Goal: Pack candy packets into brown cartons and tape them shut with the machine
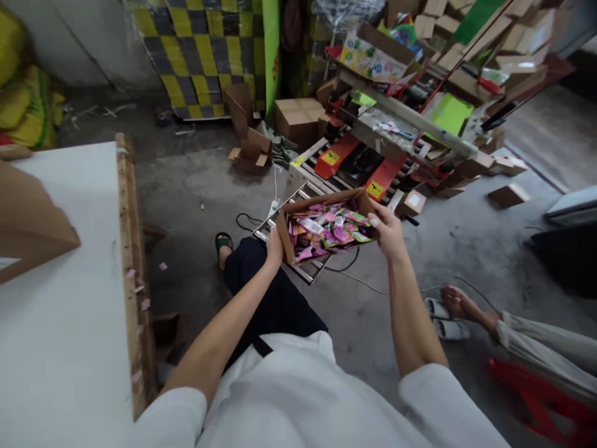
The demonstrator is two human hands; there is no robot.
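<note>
Between my two hands is an open cardboard box (288,239), filled with small packets (326,227) in pink, purple and green wrappers. My left hand (274,246) grips the box's left end, with the fingers partly hidden behind its wall. At the opposite end, my right hand (386,228) is closed on the right wall, the thumb near the rim. The box is slightly tilted and held above the short roller rack (308,271) of a conveyor. Whether its bottom touches the rollers is hidden.
A taping machine (359,163) with red parts stands ahead, bearing a printed carton (373,59). Many small boxes (508,37) are heaped at the upper right. A white table (69,348) is on my left. Another person's feet (466,308) and a red stool (536,398) are at right. Cables (364,283) cross the floor.
</note>
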